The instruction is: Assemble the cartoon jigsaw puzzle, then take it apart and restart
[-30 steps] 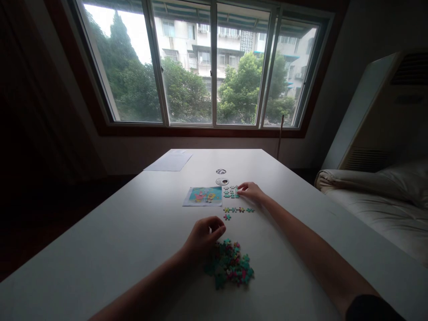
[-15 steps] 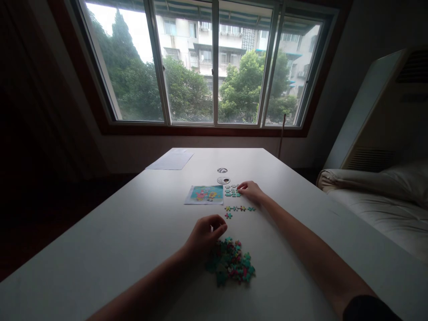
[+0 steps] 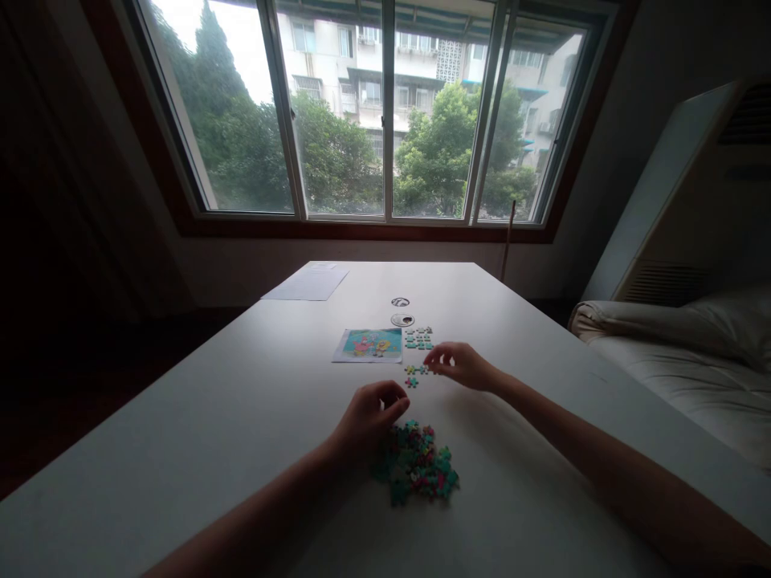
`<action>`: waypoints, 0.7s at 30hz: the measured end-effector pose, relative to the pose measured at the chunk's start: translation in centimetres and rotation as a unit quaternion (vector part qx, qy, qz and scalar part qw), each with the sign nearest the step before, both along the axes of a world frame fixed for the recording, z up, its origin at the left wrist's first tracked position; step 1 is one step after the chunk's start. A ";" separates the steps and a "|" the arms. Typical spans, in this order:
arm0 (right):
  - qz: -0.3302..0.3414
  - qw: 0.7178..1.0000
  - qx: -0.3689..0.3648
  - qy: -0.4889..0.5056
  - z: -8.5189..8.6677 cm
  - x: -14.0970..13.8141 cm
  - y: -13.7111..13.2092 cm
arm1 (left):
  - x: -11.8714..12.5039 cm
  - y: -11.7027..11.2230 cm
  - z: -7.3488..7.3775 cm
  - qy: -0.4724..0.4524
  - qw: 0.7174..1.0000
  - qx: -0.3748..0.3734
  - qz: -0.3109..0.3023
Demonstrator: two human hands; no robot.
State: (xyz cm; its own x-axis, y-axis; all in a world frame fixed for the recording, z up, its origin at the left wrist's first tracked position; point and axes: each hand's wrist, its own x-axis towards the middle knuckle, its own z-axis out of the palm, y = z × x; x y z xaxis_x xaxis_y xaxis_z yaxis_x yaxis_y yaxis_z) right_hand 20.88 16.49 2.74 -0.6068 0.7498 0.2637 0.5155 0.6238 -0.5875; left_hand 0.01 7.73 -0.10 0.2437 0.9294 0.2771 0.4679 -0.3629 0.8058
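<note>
My right hand [image 3: 461, 366] is over the right end of a short row of jigsaw pieces [image 3: 415, 370], hiding part of it. Its fingers are slightly apart, and no piece shows between them. Beside the loose heap of jigsaw pieces [image 3: 418, 466], my left hand [image 3: 370, 413] is curled with thumb and forefinger tips together; whatever may be between them is hidden. A block of pale green pieces [image 3: 419, 338] lies beyond my right hand. Left of that block is a colourful cartoon picture sheet [image 3: 369, 345]. One single piece [image 3: 411, 382] sits just below the row.
Two round flat items [image 3: 402, 319] lie on the white table [image 3: 229, 417] behind the picture. A paper sheet [image 3: 307, 284] is at the far left corner. To the right stands a light-coloured sofa [image 3: 675, 353]; a window is beyond the table.
My right hand has come back toward me from the pale green block to the row of pieces, its fingers parting. My left hand has stayed beside the heap.
</note>
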 end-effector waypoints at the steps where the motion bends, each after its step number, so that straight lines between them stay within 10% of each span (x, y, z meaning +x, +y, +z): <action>1: 0.051 0.999 -0.008 -0.001 0.1 0.2 -1.5 | 0.0 0.0 0.1 0.000 1.000 0.001 -0.001; 7: 0.125 0.992 -0.026 -0.015 -1.0 0.9 -6.9 | 0.1 0.1 0.1 0.002 1.000 0.012 -0.002; 21: 0.114 0.993 -0.016 -0.014 -1.8 1.0 -7.0 | -0.1 0.4 -0.1 0.010 1.000 0.023 -0.013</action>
State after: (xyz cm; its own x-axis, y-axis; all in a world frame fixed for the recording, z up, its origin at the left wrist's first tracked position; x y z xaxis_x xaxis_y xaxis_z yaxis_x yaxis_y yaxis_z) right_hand 21.84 9.50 0.92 -0.7690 0.5991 0.2229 0.3786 0.7078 -0.5964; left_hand -0.13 8.11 -0.17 0.2745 0.9091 0.3133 0.4737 -0.4114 0.7787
